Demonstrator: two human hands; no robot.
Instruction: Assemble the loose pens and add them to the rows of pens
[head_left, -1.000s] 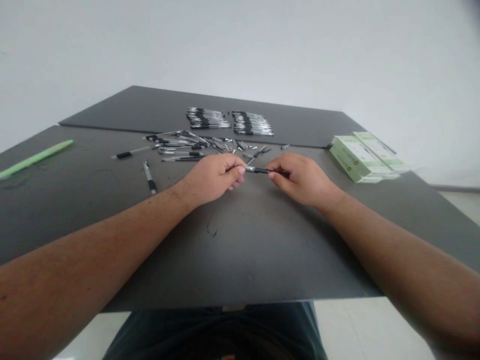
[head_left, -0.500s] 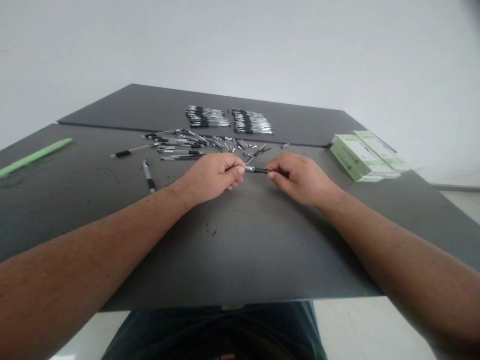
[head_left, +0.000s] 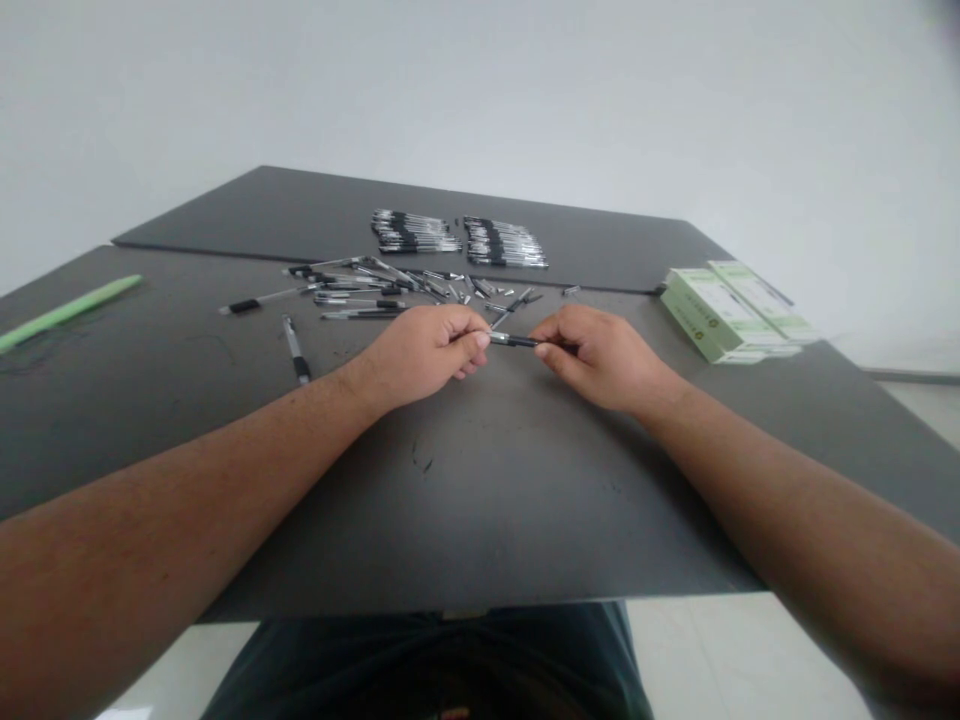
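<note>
Your left hand (head_left: 442,355) and right hand (head_left: 596,355) both pinch one pen (head_left: 514,341), the left at its shiny end and the right at its dark end. The pen is side to side, near the middle of your view. From it, loose pens (head_left: 360,285) lie at ten o'clock, one pile (head_left: 416,232) at eleven, another pile at twelve, white-green boxes (head_left: 697,315) at three and a green stick (head_left: 71,313) at nine.

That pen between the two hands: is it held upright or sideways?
Sideways: the pen stretches nearly level from the left hand to the right hand, and both pinch it.
</note>
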